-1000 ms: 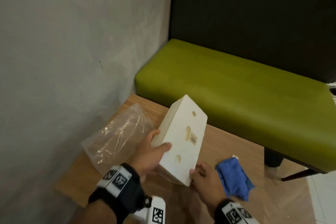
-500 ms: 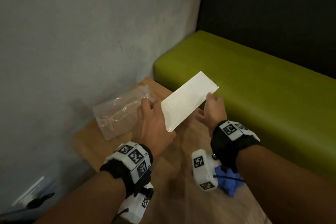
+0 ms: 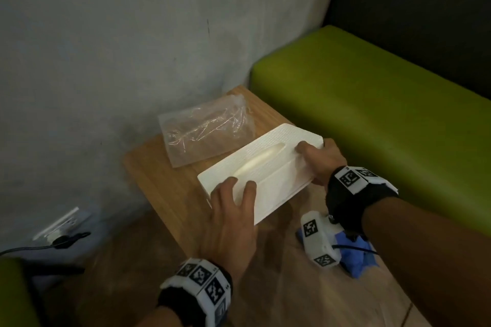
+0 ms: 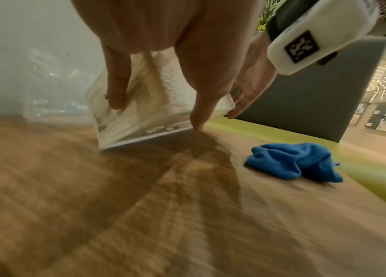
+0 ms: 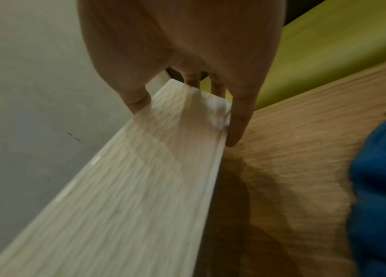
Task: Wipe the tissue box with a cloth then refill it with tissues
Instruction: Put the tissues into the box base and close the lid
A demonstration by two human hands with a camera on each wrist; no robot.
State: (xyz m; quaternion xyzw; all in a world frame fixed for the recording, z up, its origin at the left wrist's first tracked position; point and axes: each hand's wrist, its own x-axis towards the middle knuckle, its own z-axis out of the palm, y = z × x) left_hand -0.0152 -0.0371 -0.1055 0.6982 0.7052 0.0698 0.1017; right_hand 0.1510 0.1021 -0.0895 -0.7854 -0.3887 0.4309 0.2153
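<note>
Clear plastic comes first on the far left: a crinkled bag [image 3: 207, 131] lying on the wooden surface [image 3: 164, 194] against the grey wall. Just right of it sits the white tissue box [image 3: 263, 167], slot side up, angled from near left to far right.

I have my left hand [image 3: 231, 218] on its near end, fingers spread and straight, tips resting on the top and the near side. My right hand [image 3: 322, 160] is curled round the far right end, thumb on top and fingers down the side, gripping it. From the left wrist view the box looks slightly tipped, its near edge just off the surface, though blur makes that uncertain.

Nearer and to the right, the blue cloth [image 4: 294, 162] lies bunched on the surface, apart from the box, with the green bench beyond.

I judge I am setting the box down for wiping. Next I would free my right hand, reach back for the cloth and steady the box with my left.
</note>
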